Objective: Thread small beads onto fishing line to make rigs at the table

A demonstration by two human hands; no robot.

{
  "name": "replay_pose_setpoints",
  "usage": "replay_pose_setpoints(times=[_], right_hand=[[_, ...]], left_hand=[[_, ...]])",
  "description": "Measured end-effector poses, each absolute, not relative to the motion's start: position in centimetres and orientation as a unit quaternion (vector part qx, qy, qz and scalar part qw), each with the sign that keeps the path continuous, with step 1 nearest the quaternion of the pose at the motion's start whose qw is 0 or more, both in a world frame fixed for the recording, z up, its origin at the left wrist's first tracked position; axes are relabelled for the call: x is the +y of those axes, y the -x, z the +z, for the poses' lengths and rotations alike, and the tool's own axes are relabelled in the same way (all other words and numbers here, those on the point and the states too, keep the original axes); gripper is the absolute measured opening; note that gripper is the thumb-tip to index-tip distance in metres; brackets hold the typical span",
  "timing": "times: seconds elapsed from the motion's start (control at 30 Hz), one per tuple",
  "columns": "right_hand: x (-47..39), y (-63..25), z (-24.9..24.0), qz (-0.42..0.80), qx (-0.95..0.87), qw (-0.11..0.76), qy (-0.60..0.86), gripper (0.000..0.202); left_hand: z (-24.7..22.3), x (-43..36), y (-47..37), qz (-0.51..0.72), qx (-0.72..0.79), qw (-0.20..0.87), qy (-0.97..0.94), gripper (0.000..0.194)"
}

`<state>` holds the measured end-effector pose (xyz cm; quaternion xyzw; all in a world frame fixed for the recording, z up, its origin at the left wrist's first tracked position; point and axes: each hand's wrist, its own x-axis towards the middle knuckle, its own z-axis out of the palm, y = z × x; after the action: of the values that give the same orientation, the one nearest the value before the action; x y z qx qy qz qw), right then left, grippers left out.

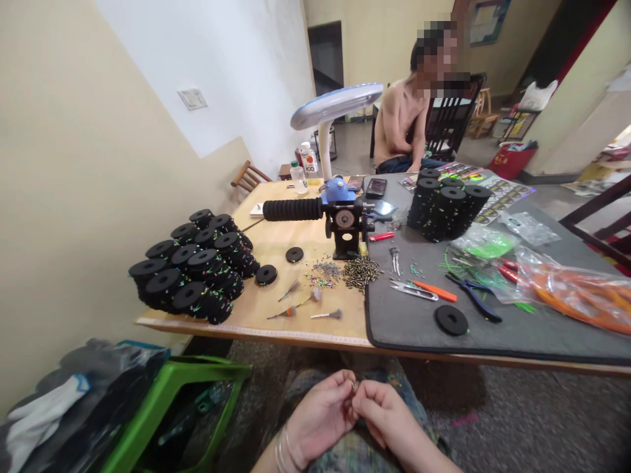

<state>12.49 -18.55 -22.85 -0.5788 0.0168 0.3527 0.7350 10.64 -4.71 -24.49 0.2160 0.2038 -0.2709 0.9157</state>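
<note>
Above my lap, below the table's front edge, my left hand is turned palm up, its thumb and fingertips pinched on something tiny. My right hand meets it there, fingers curled and pinched at the same spot. What lies between the fingertips is too small to name. On the table in front are small feathered pieces, a pile of dark brass-coloured beads, grey pins and tiny coloured beads. A black foam spool lies on the grey mat, close to thread snips.
Stacks of black foam spools stand at the left, others at the back right. A black clamp device and a lamp rise mid-table. Pliers and bagged orange strands lie right. A person sits beyond.
</note>
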Motion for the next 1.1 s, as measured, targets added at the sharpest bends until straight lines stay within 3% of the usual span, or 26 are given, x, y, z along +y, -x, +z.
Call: replay_pose_setpoints(times=[0.67,1.1], right_hand=[[-18.9,-12.5,-23.2,0.355,0.013,0.713,0.605,0.029],[-19.1,-12.4,-24.1,0.346,-0.025,0.716,0.606,0.051]], left_hand=[[-23.9,-4.6,-10.9,-0.291,0.197,0.906,-0.236,0.016],[-23.6,-4.9,-10.7,-0.253,0.185,0.891,-0.327,0.026]])
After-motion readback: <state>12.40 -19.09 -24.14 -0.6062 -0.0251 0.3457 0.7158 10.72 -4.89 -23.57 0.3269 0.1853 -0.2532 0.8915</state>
